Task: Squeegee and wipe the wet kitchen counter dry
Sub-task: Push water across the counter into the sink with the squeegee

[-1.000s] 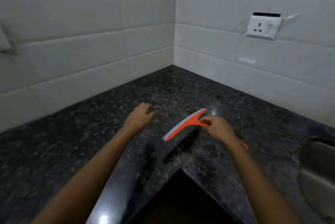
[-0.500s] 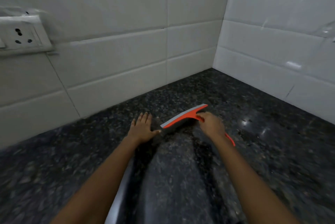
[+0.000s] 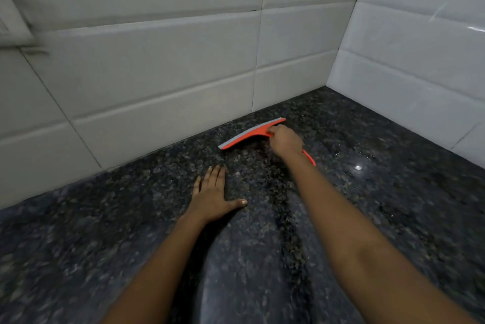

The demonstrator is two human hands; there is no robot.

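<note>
Orange squeegee point(image 3: 252, 134) — grey blade, gripped by right hand point(image 3: 286, 140).

2 bare forearms, sleeveless, hands point(image 3: 284, 140) without rings.

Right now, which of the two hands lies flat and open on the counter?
The left hand, fingers spread, palm down on the dark counter. The right hand grips the orange squeegee nearer the wall.
</note>
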